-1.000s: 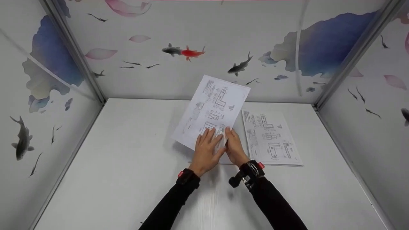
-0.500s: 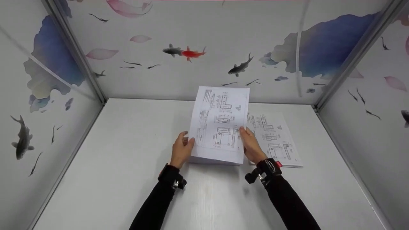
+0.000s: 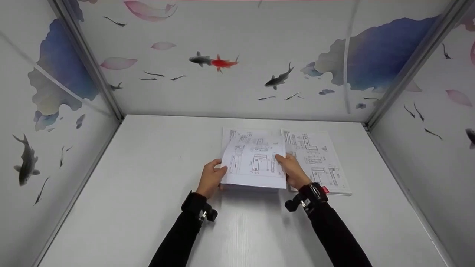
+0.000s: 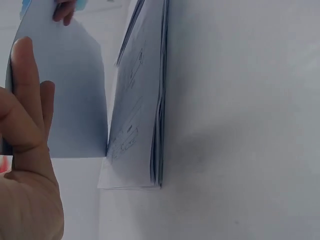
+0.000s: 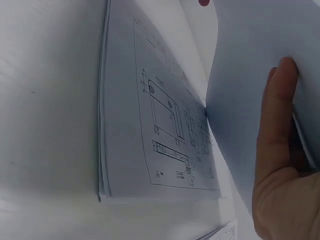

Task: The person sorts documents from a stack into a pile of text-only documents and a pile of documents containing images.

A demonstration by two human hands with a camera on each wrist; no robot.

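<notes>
Between both hands is a printed sheet of paper (image 3: pixel 245 174) bearing a technical drawing, tilted with its near edge raised. My left hand (image 3: pixel 210 178) pinches its left edge, thumb on top and fingers underneath. At the opposite edge my right hand (image 3: pixel 293 171) grips it the same way. Beneath lies a paper stack (image 5: pixel 130 130) with a matching drawing on top; in both wrist views the sheet's far edge meets this stack. The left wrist view shows fingers (image 4: pixel 27 85) against the sheet's blank underside. Most of the lower stack is hidden in the head view.
Just right of the sheet, a second stack of drawings (image 3: pixel 323 163) lies on the white table (image 3: pixel 156 178). Walls printed with fish and petals enclose the table at the back (image 3: pixel 237 96) and both sides.
My left hand has gone from lying on the sheet's face to its left edge. The sheet has turned straighter and come down onto the stack, its far end lowering.
</notes>
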